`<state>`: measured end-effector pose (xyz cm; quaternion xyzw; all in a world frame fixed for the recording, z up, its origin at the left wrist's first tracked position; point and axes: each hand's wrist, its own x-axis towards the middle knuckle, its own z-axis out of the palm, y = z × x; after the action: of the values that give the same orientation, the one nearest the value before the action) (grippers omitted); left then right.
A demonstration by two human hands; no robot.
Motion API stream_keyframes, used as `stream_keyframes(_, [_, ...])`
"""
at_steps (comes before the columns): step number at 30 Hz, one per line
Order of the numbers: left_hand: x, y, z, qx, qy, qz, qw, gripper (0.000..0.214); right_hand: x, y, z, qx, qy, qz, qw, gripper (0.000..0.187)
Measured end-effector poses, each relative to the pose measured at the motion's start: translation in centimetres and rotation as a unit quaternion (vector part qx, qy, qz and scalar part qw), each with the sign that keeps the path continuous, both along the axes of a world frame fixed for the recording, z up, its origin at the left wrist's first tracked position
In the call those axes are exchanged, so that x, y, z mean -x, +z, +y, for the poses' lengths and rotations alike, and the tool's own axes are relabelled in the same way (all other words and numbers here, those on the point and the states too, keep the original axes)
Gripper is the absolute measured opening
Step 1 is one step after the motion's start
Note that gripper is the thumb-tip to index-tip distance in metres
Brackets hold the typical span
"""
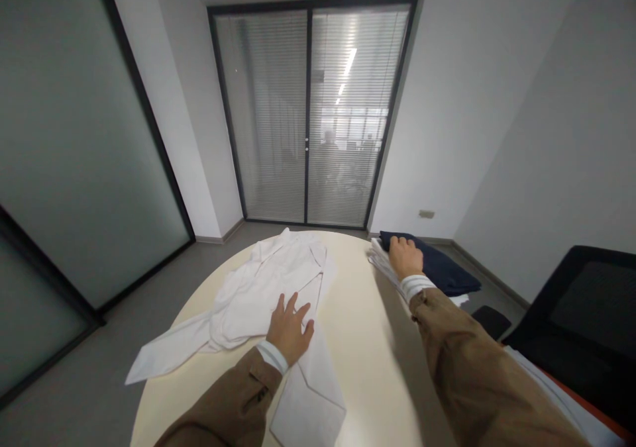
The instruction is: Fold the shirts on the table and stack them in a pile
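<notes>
A white shirt (271,281) lies spread and creased over the left half of the table. One sleeve (173,347) reaches out past the table's left edge, and another, with its cuff (308,410), runs toward me. My left hand (291,331) rests on the shirt with fingers spread, holding nothing. At the right edge of the table, my right hand (406,257) has its fingers curled over the near-left corner of a folded navy cloth (444,268). Folded white cloth (382,258) shows beneath the navy one. The right thumb is hidden.
The round cream table (358,341) has its far rim before me. A black mesh chair (581,308) stands to the right. White and orange material (551,387) shows beside my right sleeve. Ahead are glass doors with blinds (308,116); a frosted glass panel (74,136) is at left.
</notes>
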<state>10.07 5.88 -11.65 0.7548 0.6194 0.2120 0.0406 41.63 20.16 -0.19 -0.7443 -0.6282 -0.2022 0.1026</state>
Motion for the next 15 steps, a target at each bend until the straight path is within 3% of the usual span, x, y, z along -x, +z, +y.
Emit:
stream_keyframes(3, [-0.1, 0.1, -0.2, 0.007, -0.002, -0.005, 1.000, 0.047, 1.2, -0.2, -0.9, 0.014, 0.007, 0.027, 0.999, 0.027])
stream_keyframes(8, [-0.9, 0.5, -1.0, 0.023, -0.044, -0.019, 0.999, 0.051, 3.9, -1.4, -3.8, -0.016, 0.083, 0.084, 0.993, 0.034])
stream_keyframes(12, [-1.8, 1.2, -2.0, 0.025, -0.103, -0.026, 0.994, 0.051, 7.9, -4.8, -7.6, 0.036, 0.152, 0.123, 0.980, 0.039])
stream_keyframes(15, [-2.3, 1.2, -2.2, 0.013, -0.134, -0.026, 0.991, 0.054, 10.8, -7.9, -11.0, 0.129, 0.183, 0.211, 0.952, 0.054])
